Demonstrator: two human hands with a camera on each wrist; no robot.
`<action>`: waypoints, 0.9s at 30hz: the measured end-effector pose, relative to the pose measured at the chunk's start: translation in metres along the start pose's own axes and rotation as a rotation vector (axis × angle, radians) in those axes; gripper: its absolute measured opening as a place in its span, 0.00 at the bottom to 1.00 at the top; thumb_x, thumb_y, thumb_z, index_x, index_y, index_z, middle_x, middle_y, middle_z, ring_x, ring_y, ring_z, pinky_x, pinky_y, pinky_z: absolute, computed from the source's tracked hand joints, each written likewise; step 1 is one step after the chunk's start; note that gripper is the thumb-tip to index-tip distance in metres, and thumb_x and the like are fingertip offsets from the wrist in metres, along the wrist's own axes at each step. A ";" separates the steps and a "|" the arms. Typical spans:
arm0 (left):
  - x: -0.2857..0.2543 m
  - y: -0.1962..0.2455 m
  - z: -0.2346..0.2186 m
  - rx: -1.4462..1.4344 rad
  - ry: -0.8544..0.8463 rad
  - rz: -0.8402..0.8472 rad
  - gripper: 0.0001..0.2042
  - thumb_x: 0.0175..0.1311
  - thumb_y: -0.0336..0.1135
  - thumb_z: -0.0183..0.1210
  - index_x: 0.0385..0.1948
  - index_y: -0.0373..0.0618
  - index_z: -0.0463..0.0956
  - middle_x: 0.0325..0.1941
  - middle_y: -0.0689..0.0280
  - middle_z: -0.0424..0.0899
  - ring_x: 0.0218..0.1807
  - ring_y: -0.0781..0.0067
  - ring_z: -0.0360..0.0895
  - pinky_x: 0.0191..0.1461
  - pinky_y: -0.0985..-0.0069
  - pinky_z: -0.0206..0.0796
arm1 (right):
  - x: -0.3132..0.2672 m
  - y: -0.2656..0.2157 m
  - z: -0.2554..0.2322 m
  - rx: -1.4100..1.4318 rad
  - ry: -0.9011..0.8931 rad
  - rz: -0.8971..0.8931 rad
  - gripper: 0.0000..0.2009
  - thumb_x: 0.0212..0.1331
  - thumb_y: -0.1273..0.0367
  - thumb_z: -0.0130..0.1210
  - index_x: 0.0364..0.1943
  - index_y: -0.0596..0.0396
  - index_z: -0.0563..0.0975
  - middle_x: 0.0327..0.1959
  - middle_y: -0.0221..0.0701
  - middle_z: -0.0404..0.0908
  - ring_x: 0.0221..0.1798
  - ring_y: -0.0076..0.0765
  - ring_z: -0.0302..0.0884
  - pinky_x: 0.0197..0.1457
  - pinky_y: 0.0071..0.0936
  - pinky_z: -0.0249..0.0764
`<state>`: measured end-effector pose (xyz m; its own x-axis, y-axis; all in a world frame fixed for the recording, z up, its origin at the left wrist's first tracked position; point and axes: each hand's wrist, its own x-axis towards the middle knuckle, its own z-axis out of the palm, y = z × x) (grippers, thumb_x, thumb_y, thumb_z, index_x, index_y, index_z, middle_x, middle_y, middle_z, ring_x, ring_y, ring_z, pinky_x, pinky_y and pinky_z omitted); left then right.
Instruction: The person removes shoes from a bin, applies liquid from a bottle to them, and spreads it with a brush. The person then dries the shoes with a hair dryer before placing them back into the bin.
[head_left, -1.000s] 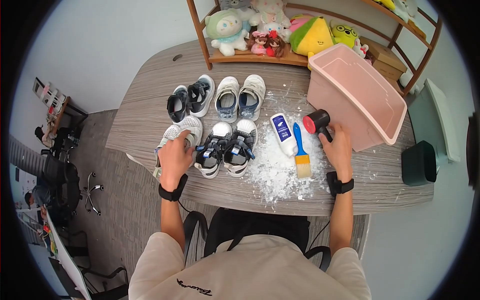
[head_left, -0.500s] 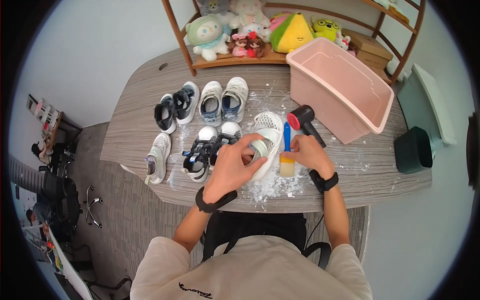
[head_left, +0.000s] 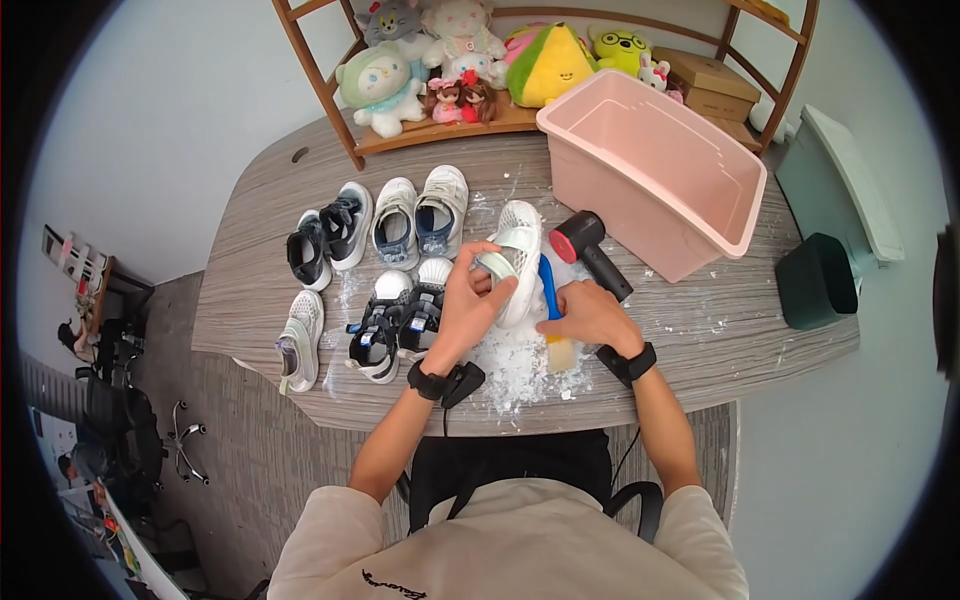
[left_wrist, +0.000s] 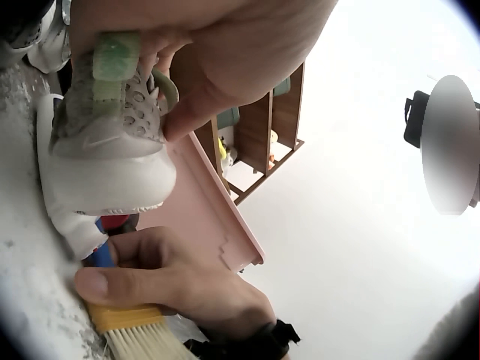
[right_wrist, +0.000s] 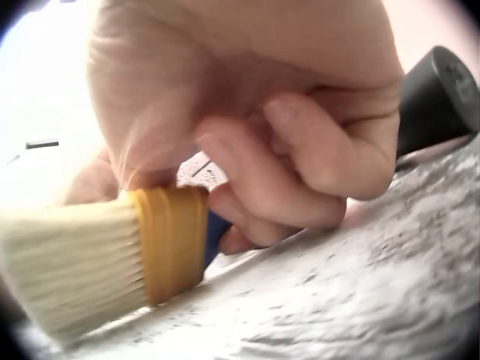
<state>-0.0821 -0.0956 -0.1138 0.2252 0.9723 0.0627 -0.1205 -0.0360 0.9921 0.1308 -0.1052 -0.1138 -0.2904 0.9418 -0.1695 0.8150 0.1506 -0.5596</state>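
Note:
My left hand (head_left: 468, 310) grips a white perforated shoe (head_left: 520, 235) by its heel opening, holding it over the white powder on the table. In the left wrist view the shoe (left_wrist: 112, 169) shows a pale green heel tab, and a white bottle (left_wrist: 73, 229) lies partly hidden beneath it. With thumb and fingers my right hand (head_left: 597, 318) pinches the blue-handled brush (head_left: 560, 355) near its yellow band. The right wrist view shows the brush's pale bristles (right_wrist: 75, 262) low over the powdery surface, with my right hand's fingers (right_wrist: 262, 172) curled at the handle.
A black and red dryer (head_left: 590, 250) lies right of the shoe, before a pink bin (head_left: 640, 190). Several shoes (head_left: 395, 225) stand at the left, including a matching white one (head_left: 302, 340). Behind is a shelf (head_left: 385, 142) of plush toys; a dark green bin (head_left: 818, 282) is far right.
My left hand has brought the white shoe from the left row to the powdery area, and it now points away. My right hand has moved from beside the dryer and taken hold of the brush.

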 end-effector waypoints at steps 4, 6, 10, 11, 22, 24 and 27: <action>-0.001 -0.009 -0.007 0.044 0.109 0.061 0.22 0.63 0.17 0.59 0.57 0.45 0.64 0.43 0.59 0.86 0.41 0.79 0.82 0.42 0.82 0.72 | 0.004 0.013 0.000 0.183 0.054 -0.042 0.18 0.46 0.60 0.71 0.23 0.63 0.77 0.17 0.37 0.75 0.22 0.38 0.74 0.29 0.34 0.67; -0.003 -0.011 -0.015 0.053 0.132 0.068 0.22 0.63 0.17 0.58 0.57 0.45 0.64 0.43 0.59 0.86 0.41 0.79 0.82 0.42 0.82 0.72 | 0.005 0.012 -0.003 0.203 0.102 -0.066 0.17 0.48 0.62 0.70 0.23 0.62 0.75 0.16 0.35 0.72 0.21 0.34 0.69 0.27 0.33 0.64; -0.008 -0.008 -0.033 0.122 0.166 0.084 0.22 0.61 0.18 0.59 0.56 0.45 0.65 0.39 0.62 0.85 0.34 0.85 0.77 0.35 0.84 0.66 | 0.004 0.003 -0.009 0.305 0.159 -0.041 0.16 0.52 0.65 0.68 0.24 0.60 0.71 0.15 0.28 0.65 0.20 0.23 0.59 0.25 0.29 0.58; -0.010 -0.006 -0.036 0.121 0.168 0.080 0.22 0.61 0.18 0.59 0.56 0.45 0.65 0.39 0.62 0.85 0.34 0.85 0.77 0.35 0.84 0.66 | 0.004 0.004 -0.008 0.305 0.155 -0.041 0.16 0.52 0.65 0.68 0.24 0.60 0.71 0.15 0.28 0.65 0.20 0.23 0.59 0.25 0.29 0.58; -0.021 0.005 -0.056 0.119 0.097 0.058 0.23 0.61 0.17 0.60 0.57 0.43 0.68 0.42 0.60 0.86 0.41 0.80 0.82 0.42 0.83 0.71 | 0.014 0.010 0.000 0.628 0.352 -0.117 0.13 0.62 0.63 0.65 0.35 0.59 0.77 0.18 0.21 0.70 0.21 0.16 0.59 0.24 0.23 0.56; -0.018 0.004 -0.050 0.056 0.116 0.068 0.23 0.61 0.18 0.61 0.57 0.43 0.68 0.41 0.61 0.86 0.39 0.81 0.81 0.41 0.84 0.71 | 0.011 0.001 -0.010 0.787 0.355 -0.104 0.12 0.64 0.63 0.63 0.39 0.57 0.77 0.19 0.19 0.72 0.21 0.14 0.60 0.23 0.20 0.55; -0.008 0.003 -0.040 -0.008 0.055 0.060 0.23 0.61 0.18 0.61 0.58 0.43 0.68 0.45 0.58 0.86 0.43 0.78 0.82 0.45 0.82 0.74 | 0.013 -0.008 -0.017 1.009 0.387 -0.114 0.11 0.68 0.64 0.61 0.44 0.57 0.78 0.25 0.21 0.77 0.21 0.14 0.66 0.21 0.17 0.58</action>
<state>-0.1226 -0.0948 -0.1156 0.1638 0.9796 0.1161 -0.1404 -0.0933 0.9857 0.1288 -0.0892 -0.0976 -0.0167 0.9954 0.0942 -0.0463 0.0933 -0.9946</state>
